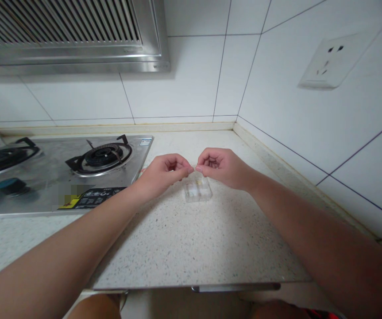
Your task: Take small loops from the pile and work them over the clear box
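My left hand (168, 172) and my right hand (223, 166) meet fingertip to fingertip over the counter, each closed in a pinch. Whatever sits between the fingertips is too small to make out. Just below them a clear plastic box (198, 194) with compartments rests on the speckled countertop (177, 248). A small yellowish bit shows inside the box, partly hidden by my hands.
To the left lies a steel gas stove (54, 155) with a black burner (104, 155) and a blue-black knob (10, 186). A range hood (78, 57) hangs above it. A wall socket (330, 62) is on the tiled right wall.
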{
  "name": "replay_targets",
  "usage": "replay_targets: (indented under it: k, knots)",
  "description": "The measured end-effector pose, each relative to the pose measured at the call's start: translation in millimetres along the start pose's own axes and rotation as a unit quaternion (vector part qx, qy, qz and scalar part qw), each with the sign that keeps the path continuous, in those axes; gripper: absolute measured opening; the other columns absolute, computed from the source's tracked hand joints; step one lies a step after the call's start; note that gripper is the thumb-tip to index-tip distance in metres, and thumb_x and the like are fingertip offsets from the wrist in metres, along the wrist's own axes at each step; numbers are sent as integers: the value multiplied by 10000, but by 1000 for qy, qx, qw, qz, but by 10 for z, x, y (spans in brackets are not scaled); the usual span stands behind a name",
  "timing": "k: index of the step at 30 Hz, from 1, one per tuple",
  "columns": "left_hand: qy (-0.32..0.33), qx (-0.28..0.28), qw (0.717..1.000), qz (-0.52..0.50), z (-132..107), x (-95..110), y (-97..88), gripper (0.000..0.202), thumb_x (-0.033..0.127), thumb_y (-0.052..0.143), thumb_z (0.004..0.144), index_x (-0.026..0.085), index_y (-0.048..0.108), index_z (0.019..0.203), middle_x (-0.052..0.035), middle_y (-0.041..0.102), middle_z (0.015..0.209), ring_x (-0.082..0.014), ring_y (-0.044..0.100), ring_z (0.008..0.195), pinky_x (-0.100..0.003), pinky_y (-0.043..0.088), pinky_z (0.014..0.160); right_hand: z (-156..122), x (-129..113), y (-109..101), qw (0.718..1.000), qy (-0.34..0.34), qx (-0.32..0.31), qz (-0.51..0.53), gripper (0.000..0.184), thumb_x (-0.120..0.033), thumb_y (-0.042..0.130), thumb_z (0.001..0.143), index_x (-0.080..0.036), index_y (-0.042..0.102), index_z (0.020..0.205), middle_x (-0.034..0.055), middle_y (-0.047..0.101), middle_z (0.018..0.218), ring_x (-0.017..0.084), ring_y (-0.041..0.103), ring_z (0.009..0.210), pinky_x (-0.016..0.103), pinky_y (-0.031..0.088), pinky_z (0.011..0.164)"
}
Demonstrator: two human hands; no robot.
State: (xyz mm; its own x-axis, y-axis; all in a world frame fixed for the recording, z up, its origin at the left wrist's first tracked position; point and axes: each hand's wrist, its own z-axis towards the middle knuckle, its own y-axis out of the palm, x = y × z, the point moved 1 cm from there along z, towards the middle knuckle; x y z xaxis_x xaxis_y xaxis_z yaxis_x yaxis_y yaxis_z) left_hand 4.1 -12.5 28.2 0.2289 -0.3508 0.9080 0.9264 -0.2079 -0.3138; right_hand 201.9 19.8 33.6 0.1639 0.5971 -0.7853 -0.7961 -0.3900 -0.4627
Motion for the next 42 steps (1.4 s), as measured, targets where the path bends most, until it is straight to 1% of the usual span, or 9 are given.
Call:
replay_targets:
  k: [14,19,22,25,29,32,34,38,42]
  knots:
    - [-7,-7,1000,-15,-18,42,14,155,288,653,818,134,648,835,-3,601,693,-79,505,584,-203,387,527,-5,6,-3,1000,2,-8,-22,121,-273,613,840,-157,646,838,-12,569,638,99,477,576,240,358,507]
    - [-5,-9,1000,-22,-14,32,11,160,290,637,835,130,646,838,-12,616,708,-75,500,580,-195,380,509,-2,8,11,1000,0,-12,-24,138,-295,585,869,-161,619,873,-13,564,646,105,492,588,245,369,521]
    - [-16,-3,999,-27,-4,13,2,209,341,642,840,133,639,825,-14,612,704,-78,494,576,-197,379,502,-4,27,7,999,-28,3,-36,141,-278,585,866,-185,561,969,-23,570,693,98,493,584,240,375,527]
    - [-31,1,999,-31,3,-4,-7,251,388,655,833,138,634,843,-16,611,717,-84,485,580,-202,379,496,-16,31,-4,993,-59,0,-103,203,-233,601,839,-207,520,1023,-29,584,755,80,468,551,231,359,509]
    - [-30,-1,999,-32,2,-7,-7,250,390,646,843,141,640,867,-15,609,721,-82,482,579,-204,378,499,-30,-6,-10,977,-92,-6,-191,259,-203,639,798,-213,519,1026,-10,621,876,71,480,556,237,358,524]
    - [-28,-6,999,-38,0,-8,0,228,368,635,852,142,641,879,-13,606,721,-80,488,577,-201,373,495,-24,-30,-5,970,-120,3,-213,299,-196,653,796,-206,528,1068,16,633,971,72,498,584,243,373,551]
    - [-26,-9,999,-43,0,-12,2,222,360,633,853,140,641,879,-12,604,720,-81,492,579,-198,369,491,-14,-32,-1,966,-143,5,-217,287,-192,637,819,-201,545,1091,26,635,1004,77,513,610,244,387,570]
    - [-23,-8,999,-40,3,-22,-1,232,371,628,858,141,648,885,-12,603,716,-83,498,586,-195,364,481,-2,-36,-9,954,-179,13,-239,175,-196,598,862,-188,598,1037,25,640,960,88,523,640,249,405,609]
    - [-21,-10,999,-34,2,-7,4,221,357,629,856,139,648,885,-7,605,707,-78,494,576,-193,371,485,-8,-58,-27,947,-194,18,-255,112,-192,571,881,-178,619,981,22,640,897,98,532,661,249,405,622]
